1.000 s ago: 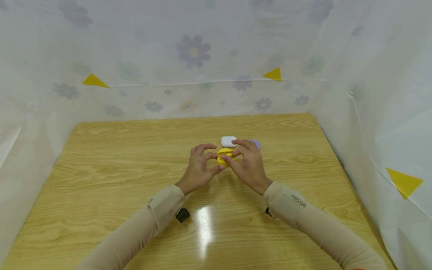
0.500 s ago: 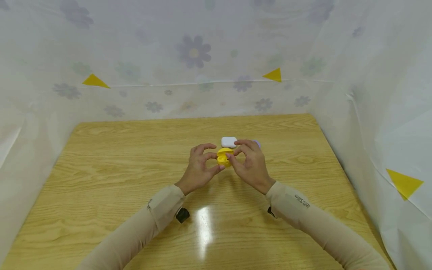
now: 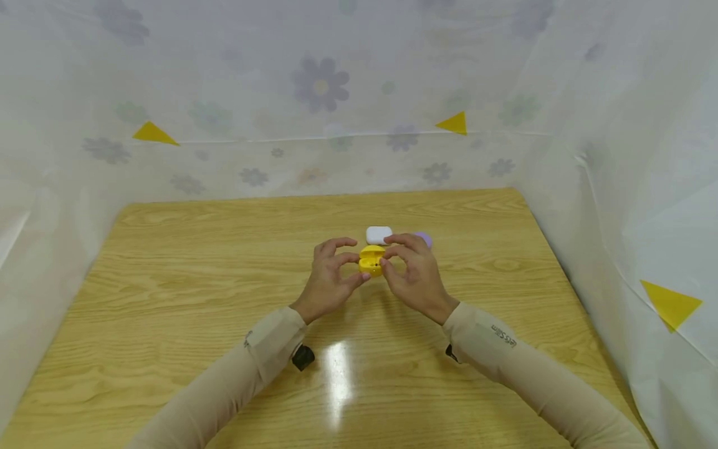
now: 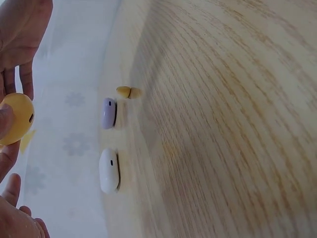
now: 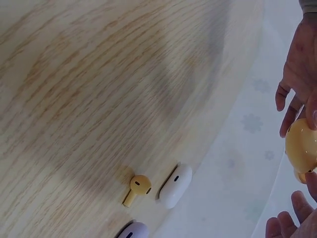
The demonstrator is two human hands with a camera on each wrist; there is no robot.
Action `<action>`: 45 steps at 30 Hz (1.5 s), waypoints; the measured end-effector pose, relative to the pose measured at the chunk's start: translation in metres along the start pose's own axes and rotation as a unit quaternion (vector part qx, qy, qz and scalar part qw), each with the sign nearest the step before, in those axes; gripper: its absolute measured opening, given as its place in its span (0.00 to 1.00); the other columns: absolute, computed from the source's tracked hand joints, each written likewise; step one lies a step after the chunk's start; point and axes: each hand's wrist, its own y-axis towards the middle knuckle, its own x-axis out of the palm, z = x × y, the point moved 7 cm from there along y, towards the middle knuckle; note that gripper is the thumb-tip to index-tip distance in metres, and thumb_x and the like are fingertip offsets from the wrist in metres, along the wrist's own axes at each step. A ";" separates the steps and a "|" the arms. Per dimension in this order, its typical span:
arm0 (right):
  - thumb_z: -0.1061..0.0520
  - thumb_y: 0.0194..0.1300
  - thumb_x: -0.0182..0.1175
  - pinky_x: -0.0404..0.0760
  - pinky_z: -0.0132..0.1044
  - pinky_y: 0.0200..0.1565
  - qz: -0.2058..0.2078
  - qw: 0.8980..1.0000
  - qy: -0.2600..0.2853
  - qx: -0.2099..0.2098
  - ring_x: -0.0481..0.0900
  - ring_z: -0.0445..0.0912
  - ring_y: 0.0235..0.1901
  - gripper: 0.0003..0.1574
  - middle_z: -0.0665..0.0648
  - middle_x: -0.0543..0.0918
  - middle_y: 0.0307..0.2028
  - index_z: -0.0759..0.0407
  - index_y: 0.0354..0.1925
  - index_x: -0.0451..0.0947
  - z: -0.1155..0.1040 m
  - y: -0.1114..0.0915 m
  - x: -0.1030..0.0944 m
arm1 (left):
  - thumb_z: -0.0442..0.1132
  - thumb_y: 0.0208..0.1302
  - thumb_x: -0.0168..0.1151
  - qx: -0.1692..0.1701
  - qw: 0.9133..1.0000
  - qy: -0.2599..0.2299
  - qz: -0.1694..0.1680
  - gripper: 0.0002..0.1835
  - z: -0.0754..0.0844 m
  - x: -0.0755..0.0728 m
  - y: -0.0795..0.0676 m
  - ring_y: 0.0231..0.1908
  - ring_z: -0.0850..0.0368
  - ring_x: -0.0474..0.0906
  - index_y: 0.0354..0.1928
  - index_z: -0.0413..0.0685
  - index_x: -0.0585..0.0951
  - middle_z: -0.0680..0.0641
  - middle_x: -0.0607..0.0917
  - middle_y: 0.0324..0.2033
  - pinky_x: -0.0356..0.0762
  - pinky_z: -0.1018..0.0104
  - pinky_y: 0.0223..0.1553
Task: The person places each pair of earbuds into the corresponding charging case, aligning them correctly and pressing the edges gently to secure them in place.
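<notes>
A small yellow earbud case point(image 3: 370, 265) is held above the table with its lid raised. My left hand point(image 3: 331, 280) grips it between thumb and fingers from the left. At its right edge, my right hand point(image 3: 415, 274) pinches a small yellow earbud point(image 5: 299, 177), mostly hidden by the fingertips and the case. In the right wrist view, another yellow earbud point(image 5: 141, 185) lies on the table; the head view does not show it. Beyond the hands sit a white earbud case point(image 3: 378, 235) and a lilac case point(image 3: 424, 239), the latter partly behind my right hand.
The wooden table point(image 3: 224, 274) is bordered by pale flower-printed sheeting point(image 3: 252, 75) at the back and sides. Yellow triangles point(image 3: 670, 304) stick to the sheeting. A bright light reflection lies on the tabletop between the forearms.
My right thumb and fingers have drawn slightly rightward from the case opening, leaving its inside more visible. The left hand keeps its grip on the case.
</notes>
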 end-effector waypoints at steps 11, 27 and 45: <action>0.67 0.57 0.62 0.77 0.53 0.51 -0.001 1.000 -0.005 0.010 0.77 0.59 0.49 0.03 0.67 0.81 0.46 0.67 0.33 0.80 0.000 0.002 -0.005 | 0.38 0.54 0.71 -0.004 1.000 -0.012 0.022 0.12 -0.001 -0.005 0.001 0.60 0.40 0.61 0.38 0.38 0.84 0.42 0.74 0.57 0.57 0.39 0.63; 0.64 0.59 0.61 0.76 0.57 0.51 -0.115 0.985 -0.122 0.034 0.78 0.62 0.49 0.09 0.68 0.83 0.44 0.69 0.38 0.82 0.078 -0.004 -0.008 | 0.36 0.53 0.72 -0.006 0.999 -0.021 0.027 0.11 -0.006 -0.006 0.003 0.60 0.40 0.60 0.36 0.38 0.84 0.43 0.75 0.55 0.57 0.39 0.62; 0.60 0.63 0.54 0.68 0.64 0.52 -0.358 0.916 -0.168 0.068 0.76 0.58 0.52 0.13 0.58 0.81 0.48 0.56 0.43 0.83 0.107 -0.039 0.024 | 0.37 0.53 0.71 -0.015 0.999 -0.023 0.023 0.12 -0.007 -0.005 0.001 0.60 0.40 0.60 0.38 0.37 0.84 0.41 0.74 0.56 0.56 0.40 0.63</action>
